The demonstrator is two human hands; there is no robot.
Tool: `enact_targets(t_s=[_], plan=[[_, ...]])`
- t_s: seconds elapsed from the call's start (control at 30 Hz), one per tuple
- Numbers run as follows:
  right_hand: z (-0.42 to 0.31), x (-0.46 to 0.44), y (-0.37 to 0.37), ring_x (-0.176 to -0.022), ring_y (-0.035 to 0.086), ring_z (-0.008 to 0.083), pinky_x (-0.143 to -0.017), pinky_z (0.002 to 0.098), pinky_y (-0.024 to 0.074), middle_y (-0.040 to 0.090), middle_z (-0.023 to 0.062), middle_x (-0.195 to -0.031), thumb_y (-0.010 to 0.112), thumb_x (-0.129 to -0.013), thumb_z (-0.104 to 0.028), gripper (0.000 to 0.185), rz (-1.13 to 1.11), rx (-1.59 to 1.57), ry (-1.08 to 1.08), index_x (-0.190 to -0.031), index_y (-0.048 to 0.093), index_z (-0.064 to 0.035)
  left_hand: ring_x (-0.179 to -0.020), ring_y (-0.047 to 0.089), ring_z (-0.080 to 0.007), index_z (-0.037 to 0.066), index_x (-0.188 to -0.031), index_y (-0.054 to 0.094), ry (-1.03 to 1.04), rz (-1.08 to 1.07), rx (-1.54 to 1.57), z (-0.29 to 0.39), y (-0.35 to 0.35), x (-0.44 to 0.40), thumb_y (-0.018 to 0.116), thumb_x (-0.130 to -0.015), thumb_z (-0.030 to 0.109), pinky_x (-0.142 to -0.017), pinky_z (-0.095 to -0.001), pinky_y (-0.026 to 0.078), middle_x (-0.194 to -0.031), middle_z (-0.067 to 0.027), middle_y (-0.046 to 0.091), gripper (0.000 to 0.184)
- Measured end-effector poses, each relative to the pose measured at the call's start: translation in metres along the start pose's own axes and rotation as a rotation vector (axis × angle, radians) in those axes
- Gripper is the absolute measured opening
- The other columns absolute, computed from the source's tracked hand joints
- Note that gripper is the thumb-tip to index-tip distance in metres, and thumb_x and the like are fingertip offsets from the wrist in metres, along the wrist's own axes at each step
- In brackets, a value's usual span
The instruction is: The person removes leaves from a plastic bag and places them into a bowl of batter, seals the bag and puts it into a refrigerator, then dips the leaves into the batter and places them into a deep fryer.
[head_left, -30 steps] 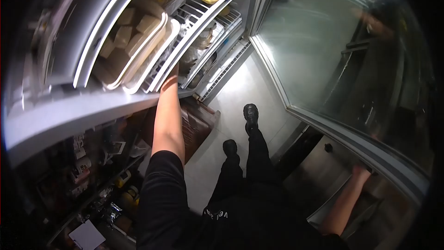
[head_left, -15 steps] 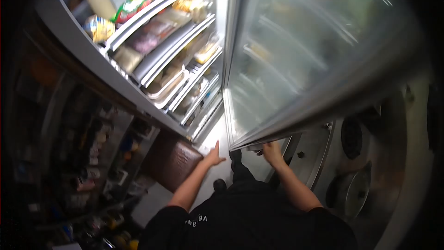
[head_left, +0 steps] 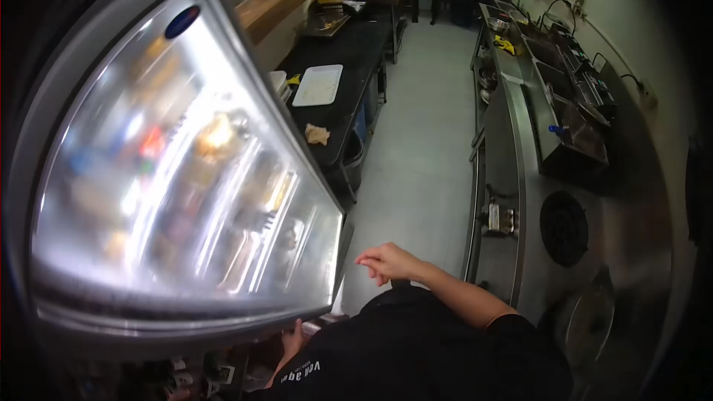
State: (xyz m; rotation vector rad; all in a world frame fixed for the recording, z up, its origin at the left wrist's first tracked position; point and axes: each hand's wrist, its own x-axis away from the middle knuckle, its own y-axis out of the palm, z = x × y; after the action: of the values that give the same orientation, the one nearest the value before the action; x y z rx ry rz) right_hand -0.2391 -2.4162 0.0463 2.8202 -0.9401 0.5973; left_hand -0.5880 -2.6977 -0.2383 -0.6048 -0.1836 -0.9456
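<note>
Door (head_left: 197, 186): judged heavy, stiff; edge best gripped, beside left hand (head_left: 292, 340).
Left grip: cannot be told.
Right hand (head_left: 390, 262): empty, loosely curled.

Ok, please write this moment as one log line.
left hand: at glass door | right hand: above floor, seemingly empty | white tray: on black table

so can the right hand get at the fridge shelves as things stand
Probably not: the glass door covers the fridge shelves, which show blurred through it. The right hand looks empty but is outside the glass, so the door would likely need to swing away first.
</note>
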Motion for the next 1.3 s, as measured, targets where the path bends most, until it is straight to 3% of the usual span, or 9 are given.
enact_targets(t_s=[0.03,0.1,0.2,0.27,0.4,0.6,1.03,1.2,1.3], plan=[[-0.009,-0.006,-0.025,-0.053,0.06,0.0169,-0.056,0.0312,0.0485,0.064,0.0097,-0.082,0.055,-0.091,-0.029,0.032,0.003,-0.007,0.005,-0.113,0.06,-0.0057,-0.086,0.063,-0.0273,-0.007,-0.105,0.061,0.043,0.021,0.07,-0.004,0.006,-0.013,0.062,-0.083,0.046,-0.079,-0.0341,0.048,-0.092,-0.0186,0.066,0.058],[-0.031,-0.014,-0.079,-0.044,0.057,0.0158,-0.048,0.0295,0.0464,0.065,0.0082,-0.073,0.057,-0.088,-0.041,0.04,-0.037,0.492,-0.048,-0.103,0.065,-0.0052,-0.079,0.062,-0.0263,-0.004,-0.107,0.059,-0.544,0.053,0.143,0.023,0.027,-0.023,0.059,-0.087,0.037,-0.075,-0.0348,0.048,-0.084,-0.0169,0.065,0.046],[-0.047,-0.044,-0.143,-0.081,0.062,0.0243,-0.073,0.0345,0.0475,0.063,0.015,-0.101,0.06,-0.083,-0.05,0.047,-0.176,0.581,-0.206,-0.103,0.066,-0.007,-0.086,0.06,-0.0252,-0.003,-0.122,0.049,0.308,-0.375,-0.804,0.176,0.085,-0.051,0.058,-0.089,0.029,-0.078,-0.0346,0.048,-0.109,-0.0187,0.06,0.048],[-0.059,-0.065,-0.178,-0.118,0.047,0.0312,-0.097,0.0414,0.0366,0.05,0.0197,-0.127,0.06,-0.083,-0.048,0.048,-0.209,0.684,-0.336,-0.109,0.063,-0.0079,-0.098,0.057,-0.025,-0.001,-0.131,0.04,-0.319,-0.084,0.152,0.328,0.154,-0.057,0.06,-0.088,0.025,-0.084,-0.034,0.045,-0.122,-0.0189,0.053,0.054],[-0.071,-0.128,-0.269,-0.112,0.051,0.0361,-0.095,0.0414,0.0398,0.056,0.0199,-0.117,0.059,-0.084,-0.046,0.05,-0.029,0.66,-0.612,-0.112,0.06,-0.0039,-0.111,0.051,-0.0232,0.004,-0.136,0.035,0.05,-0.132,0.105,0.425,0.21,-0.14,0.061,-0.087,0.028,-0.093,-0.0359,0.039,-0.129,-0.0161,0.048,0.06],[-0.087,-0.189,-0.438,-0.109,0.053,0.0343,-0.092,0.0396,0.0427,0.057,0.0182,-0.116,0.058,-0.087,-0.037,0.042,0.228,0.629,-0.364,-0.112,0.059,-0.0029,-0.108,0.051,-0.0193,0.0,-0.129,0.043,0.242,-0.182,0.129,0.541,0.294,-0.302,0.062,-0.088,0.016,-0.093,-0.0291,0.039,-0.12,-0.0137,0.052,0.049],[-0.141,-0.222,-0.744,-0.106,0.056,0.0319,-0.09,0.0389,0.0443,0.059,0.016,-0.116,0.056,-0.089,-0.031,0.037,0.602,0.37,-0.038,-0.114,0.059,-0.0043,-0.097,0.057,-0.013,-0.001,-0.105,0.062,0.752,-0.677,0.344,0.966,0.671,-0.501,0.057,-0.09,0.014,-0.087,-0.0248,0.042,-0.104,-0.0072,0.064,0.021],[-0.152,-0.295,-0.935,-0.103,0.057,0.0302,-0.087,0.0351,0.0459,0.061,0.0144,-0.111,0.058,-0.088,-0.022,0.028,0.708,0.323,-0.276,-0.111,0.062,-0.0067,-0.093,0.06,-0.0152,0.004,-0.101,0.065,1.003,-0.67,0.125,1.061,0.797,-0.538,0.061,-0.087,0.016,-0.084,-0.026,0.044,-0.099,-0.0076,0.064,0.019],[-0.188,-0.341,-1.032,-0.102,0.058,0.0258,-0.084,0.0363,0.0481,0.062,0.0135,-0.11,0.054,-0.089,-0.013,0.025,0.69,0.354,-0.383,-0.113,0.06,-0.0051,-0.091,0.06,-0.0165,0.005,-0.101,0.065,0.851,-0.69,0.166,1.119,0.858,-0.582,0.062,-0.086,0.02,-0.085,-0.029,0.043,-0.097,-0.0079,0.063,0.021]])
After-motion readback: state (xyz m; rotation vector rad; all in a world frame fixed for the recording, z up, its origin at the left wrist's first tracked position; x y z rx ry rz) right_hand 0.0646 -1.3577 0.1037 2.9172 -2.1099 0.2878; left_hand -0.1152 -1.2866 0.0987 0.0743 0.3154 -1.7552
